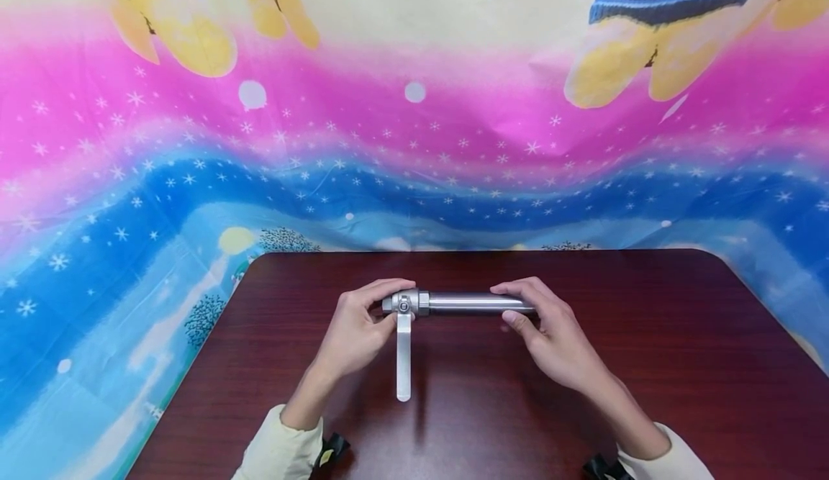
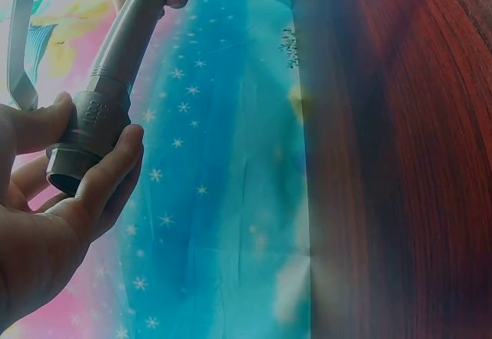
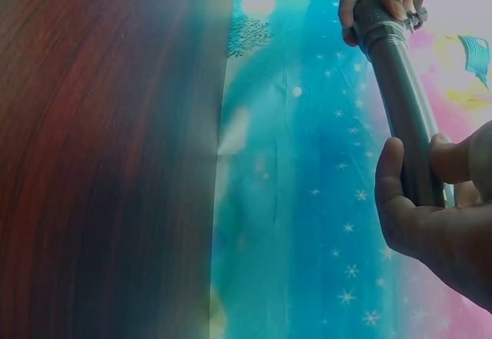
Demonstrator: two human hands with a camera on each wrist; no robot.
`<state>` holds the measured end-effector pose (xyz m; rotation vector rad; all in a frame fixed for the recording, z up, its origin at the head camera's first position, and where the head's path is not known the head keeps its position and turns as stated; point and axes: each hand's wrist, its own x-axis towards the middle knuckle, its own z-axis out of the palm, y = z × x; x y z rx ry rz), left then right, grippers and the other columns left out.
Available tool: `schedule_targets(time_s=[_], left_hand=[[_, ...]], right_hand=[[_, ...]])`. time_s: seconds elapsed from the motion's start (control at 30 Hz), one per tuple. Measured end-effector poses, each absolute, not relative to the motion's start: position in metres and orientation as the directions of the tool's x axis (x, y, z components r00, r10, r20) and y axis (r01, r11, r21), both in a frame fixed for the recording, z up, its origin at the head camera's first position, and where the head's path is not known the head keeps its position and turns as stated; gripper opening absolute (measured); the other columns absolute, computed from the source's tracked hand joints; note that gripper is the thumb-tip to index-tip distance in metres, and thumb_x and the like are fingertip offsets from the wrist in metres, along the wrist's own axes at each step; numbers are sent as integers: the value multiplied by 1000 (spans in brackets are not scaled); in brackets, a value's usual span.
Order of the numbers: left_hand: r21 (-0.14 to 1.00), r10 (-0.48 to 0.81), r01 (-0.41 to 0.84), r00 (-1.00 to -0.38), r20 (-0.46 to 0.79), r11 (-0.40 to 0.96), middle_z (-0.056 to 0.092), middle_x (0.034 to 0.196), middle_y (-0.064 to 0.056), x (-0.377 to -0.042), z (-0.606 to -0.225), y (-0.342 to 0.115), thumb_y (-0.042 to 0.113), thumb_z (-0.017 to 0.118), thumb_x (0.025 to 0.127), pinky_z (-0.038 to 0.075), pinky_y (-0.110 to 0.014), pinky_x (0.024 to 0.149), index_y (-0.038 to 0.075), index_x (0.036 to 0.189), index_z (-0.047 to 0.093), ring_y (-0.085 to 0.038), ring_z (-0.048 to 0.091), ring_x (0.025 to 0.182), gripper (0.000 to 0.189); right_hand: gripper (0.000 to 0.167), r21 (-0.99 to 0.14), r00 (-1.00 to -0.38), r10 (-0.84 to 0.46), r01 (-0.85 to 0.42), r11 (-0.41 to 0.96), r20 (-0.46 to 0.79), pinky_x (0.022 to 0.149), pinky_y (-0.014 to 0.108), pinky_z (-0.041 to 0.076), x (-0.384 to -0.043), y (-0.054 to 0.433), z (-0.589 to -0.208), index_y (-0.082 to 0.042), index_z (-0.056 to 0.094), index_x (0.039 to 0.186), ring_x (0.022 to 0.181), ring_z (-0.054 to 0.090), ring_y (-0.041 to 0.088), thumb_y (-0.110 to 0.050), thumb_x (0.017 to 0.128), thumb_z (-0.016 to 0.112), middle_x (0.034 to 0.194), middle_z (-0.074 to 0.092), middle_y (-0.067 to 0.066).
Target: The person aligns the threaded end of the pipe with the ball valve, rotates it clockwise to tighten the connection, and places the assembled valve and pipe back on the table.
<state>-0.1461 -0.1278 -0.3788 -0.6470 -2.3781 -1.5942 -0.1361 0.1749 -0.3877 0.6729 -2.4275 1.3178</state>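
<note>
A metal ball valve [image 1: 406, 302] with a long flat lever handle [image 1: 404, 358] is joined to a shiny steel pipe [image 1: 473, 303]. Both are held level above the table, the lever pointing toward me. My left hand [image 1: 358, 325] grips the valve body, thumb on one side and fingers on the other. In the left wrist view the valve's open end [image 2: 68, 171] faces the palm. Around the pipe's far right end, my right hand [image 1: 555, 334] holds with thumb and fingers. That end is partly hidden by the hand in the head view.
A dark red wooden table [image 1: 492, 408] with rounded back corners lies below. Behind and beside it hangs a printed pink and blue cloth [image 1: 388, 149] with snowflakes. Black straps [image 1: 333, 451] are at both wrists, beside cream sleeves [image 1: 278, 447].
</note>
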Motion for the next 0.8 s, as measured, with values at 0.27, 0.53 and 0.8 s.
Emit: schedule_targets(time_s=[0.27,0.53,0.8], left_hand=[[825,245,471,-879,409,313,77,127,-12,-146,-378,-128,-20,64,84,59,-20,79,8,129,77,-14,68,98,54],[832,248,464,-882,401,304,76,128,-12,-146,-379,-127,-21,63,84,60,-20,81,7,129,77,-14,69,100,55],[831,248,464,-882,401,308,76,128,-12,-146,-380,-128,-20,63,84,60,-20,80,7,129,77,-14,69,98,55]], right_hand=[[38,-716,-853,-272,-522,464,446,67,27,60,-137,176,-388,-19,70,134,74,71,11,2,102,65,115,66,6],[38,-709,-869,-276,-494,503,410,79,21,56,-134,173,-392,-15,65,138,91,64,9,2,104,61,119,61,4],[51,-672,-838,-291,-545,502,462,81,18,43,-132,173,-392,-20,65,138,105,52,7,8,95,72,131,59,2]])
